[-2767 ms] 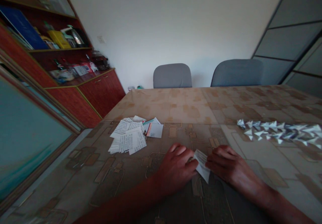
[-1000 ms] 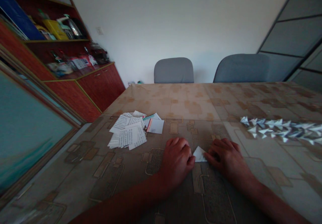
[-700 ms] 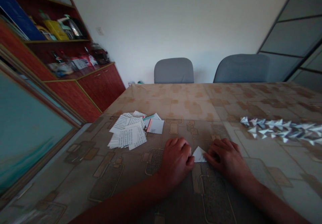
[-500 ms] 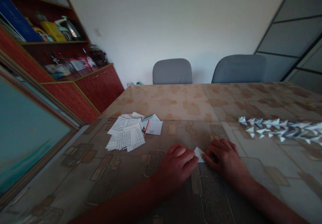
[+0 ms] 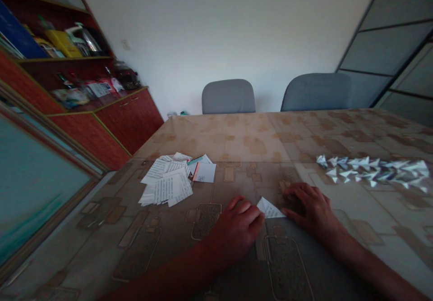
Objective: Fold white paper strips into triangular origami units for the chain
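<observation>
A small white paper triangle with print on it (image 5: 271, 209) lies on the patterned tablecloth between my hands. My left hand (image 5: 241, 222) is closed, its fingers curled together at the triangle's left corner, which they grip. At the right corner, the thumb tip of my right hand (image 5: 313, 208) touches or nearly touches the paper; its fingers are apart and rest on the cloth. To the left lies a loose pile of printed paper pieces (image 5: 167, 186). Rows of folded paper pieces (image 5: 372, 168) stretch across the right side.
The tablecloth (image 5: 237, 134) covers the wide table. Two grey chairs (image 5: 228, 96) stand at its far edge, against a white wall. A red-brown cabinet (image 5: 131, 120) with shelves of household items is at the left.
My right hand has shifted slightly right and its fingers have spread from the paper, so more of the triangle shows. The whole view has shifted a little.
</observation>
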Motion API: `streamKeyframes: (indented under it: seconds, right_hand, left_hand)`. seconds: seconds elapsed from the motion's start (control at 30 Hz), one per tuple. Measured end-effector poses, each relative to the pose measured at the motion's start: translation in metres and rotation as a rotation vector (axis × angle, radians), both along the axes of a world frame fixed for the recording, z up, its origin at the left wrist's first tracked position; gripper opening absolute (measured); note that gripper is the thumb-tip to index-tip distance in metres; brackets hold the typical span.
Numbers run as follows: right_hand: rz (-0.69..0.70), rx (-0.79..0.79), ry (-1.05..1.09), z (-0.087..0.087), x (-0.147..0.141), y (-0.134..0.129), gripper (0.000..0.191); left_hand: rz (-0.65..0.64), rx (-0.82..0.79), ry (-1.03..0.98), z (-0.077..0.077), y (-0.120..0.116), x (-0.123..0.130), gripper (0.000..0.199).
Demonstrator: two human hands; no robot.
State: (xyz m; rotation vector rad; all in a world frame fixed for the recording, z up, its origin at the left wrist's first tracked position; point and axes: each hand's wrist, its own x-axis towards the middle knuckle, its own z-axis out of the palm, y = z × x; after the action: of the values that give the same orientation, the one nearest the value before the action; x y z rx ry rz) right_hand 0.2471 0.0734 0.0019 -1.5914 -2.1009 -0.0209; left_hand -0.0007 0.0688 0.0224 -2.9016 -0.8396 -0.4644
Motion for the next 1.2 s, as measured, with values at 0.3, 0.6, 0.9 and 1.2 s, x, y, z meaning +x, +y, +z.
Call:
streamKeyframes:
  seconds: [0.3,0.6,0.9,1.2]
  right_hand:
    - [0.128,-0.078,0.208,0.020,-0.009,-0.003,0.014]
    - [0.039,-0.112,0.049,0.008,-0.038,0.004,0.011]
    - [0.041,-0.106,0.019,0.008,-0.043,0.003,0.017]
    - [0.056,-0.112,-0.002,0.006,-0.040,0.001,0.015]
  left_hand:
    - [0.009,0.009,-0.040,-0.005,-0.001,0.000,0.019]
    - [0.071,0.020,-0.062,-0.006,-0.004,0.002,0.015]
    - [0.091,0.000,-0.039,-0.006,-0.009,-0.004,0.018]
    - [0.120,-0.026,-0.038,-0.006,-0.016,-0.020,0.020]
